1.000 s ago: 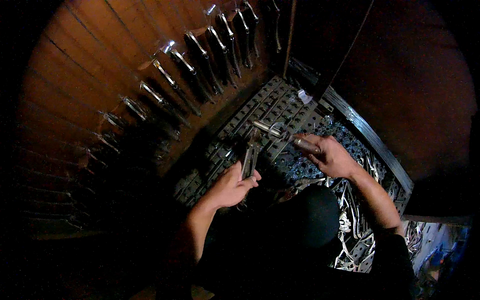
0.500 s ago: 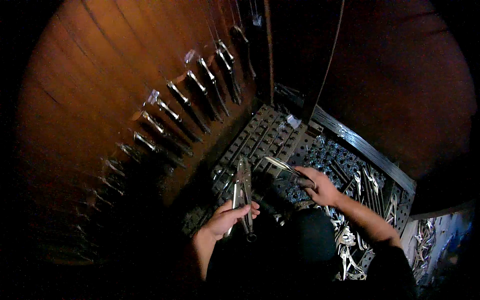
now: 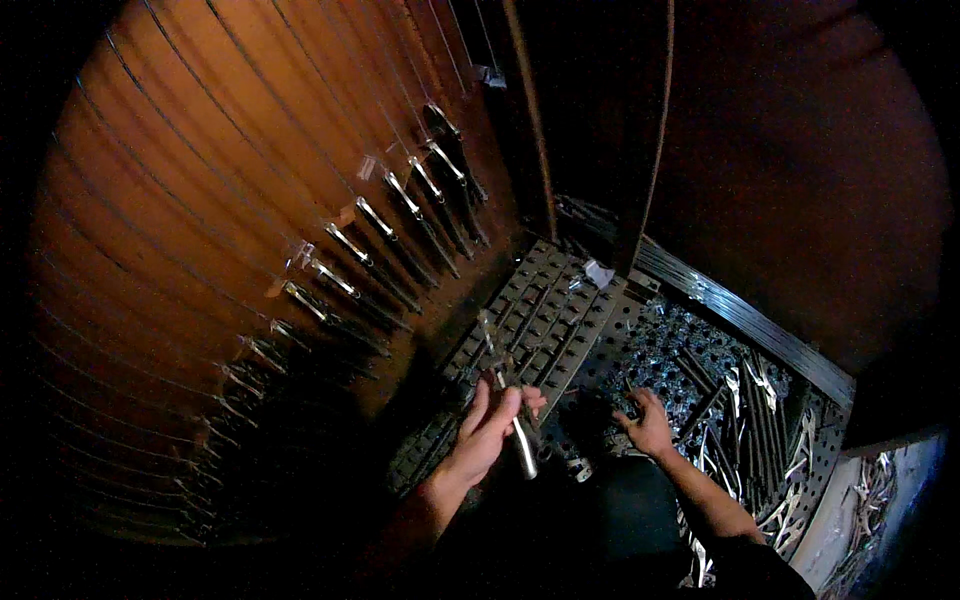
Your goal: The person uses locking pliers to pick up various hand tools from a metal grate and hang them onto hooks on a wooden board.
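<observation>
Tool gripped in your left hand, right hand well apart from it.
Your left hand (image 3: 482,432) is closed around the middle of the steel tool (image 3: 522,443), whose long axis runs from ahead of your fingers back toward you, slightly rightward, bright handle nearest your body. Your right hand (image 3: 652,428) is off to the right, on that handle's side, fingers loosely parted with nothing visible in them; whether the fingertips touch anything, you cannot tell. Ahead of it lie small parts (image 3: 672,340), to its right loose pliers (image 3: 808,440). Ahead of your left hand is the peg board (image 3: 535,310); hanging pliers (image 3: 345,245) line its far left. Your grip hides the tool's middle, its far end is dim, and shadow fills the space between your hands.
</observation>
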Action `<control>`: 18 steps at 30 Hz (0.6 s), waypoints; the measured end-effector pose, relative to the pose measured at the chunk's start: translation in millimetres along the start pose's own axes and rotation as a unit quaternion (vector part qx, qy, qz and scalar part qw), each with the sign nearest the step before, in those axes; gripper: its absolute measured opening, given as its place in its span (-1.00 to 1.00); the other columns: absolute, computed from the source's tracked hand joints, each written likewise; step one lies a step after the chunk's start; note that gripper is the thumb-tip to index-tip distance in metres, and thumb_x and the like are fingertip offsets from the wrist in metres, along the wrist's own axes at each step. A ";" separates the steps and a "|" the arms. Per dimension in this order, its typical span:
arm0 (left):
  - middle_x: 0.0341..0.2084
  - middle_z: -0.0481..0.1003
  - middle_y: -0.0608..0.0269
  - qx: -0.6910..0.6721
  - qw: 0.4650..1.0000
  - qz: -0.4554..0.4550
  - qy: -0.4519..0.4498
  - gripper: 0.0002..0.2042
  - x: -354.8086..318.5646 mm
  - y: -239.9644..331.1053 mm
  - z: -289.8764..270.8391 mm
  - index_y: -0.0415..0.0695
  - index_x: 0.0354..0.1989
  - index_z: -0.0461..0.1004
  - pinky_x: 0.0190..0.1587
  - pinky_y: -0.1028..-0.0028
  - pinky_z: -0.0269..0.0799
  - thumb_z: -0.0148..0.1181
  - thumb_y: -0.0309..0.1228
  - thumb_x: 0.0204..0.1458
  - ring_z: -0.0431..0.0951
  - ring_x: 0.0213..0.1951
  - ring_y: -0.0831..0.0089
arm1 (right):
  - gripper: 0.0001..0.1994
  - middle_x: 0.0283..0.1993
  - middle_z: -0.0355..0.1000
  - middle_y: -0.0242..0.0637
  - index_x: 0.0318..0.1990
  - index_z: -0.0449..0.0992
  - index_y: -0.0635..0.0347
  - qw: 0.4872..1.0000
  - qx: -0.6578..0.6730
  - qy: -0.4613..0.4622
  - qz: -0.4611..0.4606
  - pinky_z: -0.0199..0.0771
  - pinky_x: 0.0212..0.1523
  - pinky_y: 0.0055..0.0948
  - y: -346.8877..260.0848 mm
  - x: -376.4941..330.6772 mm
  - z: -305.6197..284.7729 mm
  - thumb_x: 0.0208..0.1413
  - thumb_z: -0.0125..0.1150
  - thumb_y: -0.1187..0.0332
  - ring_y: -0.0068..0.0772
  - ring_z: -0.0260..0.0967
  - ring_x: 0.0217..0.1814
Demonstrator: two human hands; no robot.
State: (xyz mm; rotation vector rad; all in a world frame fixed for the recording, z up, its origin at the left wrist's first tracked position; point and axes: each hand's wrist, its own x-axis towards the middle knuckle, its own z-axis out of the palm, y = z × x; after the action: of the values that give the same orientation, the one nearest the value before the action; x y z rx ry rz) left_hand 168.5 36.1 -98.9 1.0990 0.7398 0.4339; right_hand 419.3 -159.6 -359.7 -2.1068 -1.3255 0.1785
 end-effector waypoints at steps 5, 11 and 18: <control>0.05 0.48 0.15 0.018 0.997 0.074 -0.007 -0.58 50.1 25.5 42.8 -0.14 0.30 0.21 0.21 0.32 0.38 0.12 -0.36 0.33 0.48 0.16 0.32 | -0.48 -0.38 0.49 -0.27 0.10 0.39 0.12 0.902 0.371 -0.213 -0.055 0.44 -0.18 -0.42 -162.6 94.4 -138.2 0.16 0.35 -0.02 -0.43 0.45 -0.26; -0.03 0.47 0.09 0.213 0.964 0.146 0.059 -0.41 78.9 67.0 86.1 -0.35 0.18 0.25 0.17 0.42 0.31 0.30 -0.14 0.20 0.43 0.02 0.38 | -0.42 0.01 0.26 -0.24 0.20 0.15 0.14 0.885 0.401 -0.225 0.071 0.37 0.04 -0.40 -197.2 127.6 -156.0 0.10 0.35 0.40 -0.44 0.25 0.06; -0.10 0.47 0.12 0.208 0.961 0.178 0.047 -0.38 94.9 96.5 96.4 -0.38 0.14 0.26 0.09 0.38 0.36 0.32 -0.09 0.18 0.43 -0.03 0.42 | -0.26 0.17 0.20 -0.12 0.31 -0.07 0.11 0.793 0.582 -0.176 0.034 0.13 0.33 -0.35 -213.0 158.6 -179.4 0.08 0.31 0.46 -0.32 0.12 0.31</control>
State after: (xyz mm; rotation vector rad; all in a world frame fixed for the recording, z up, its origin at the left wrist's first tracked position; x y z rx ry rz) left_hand 307.4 75.5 -16.6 1.6290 0.7350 0.6574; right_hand 410.2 -41.7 -61.8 -1.0454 -0.8917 1.1433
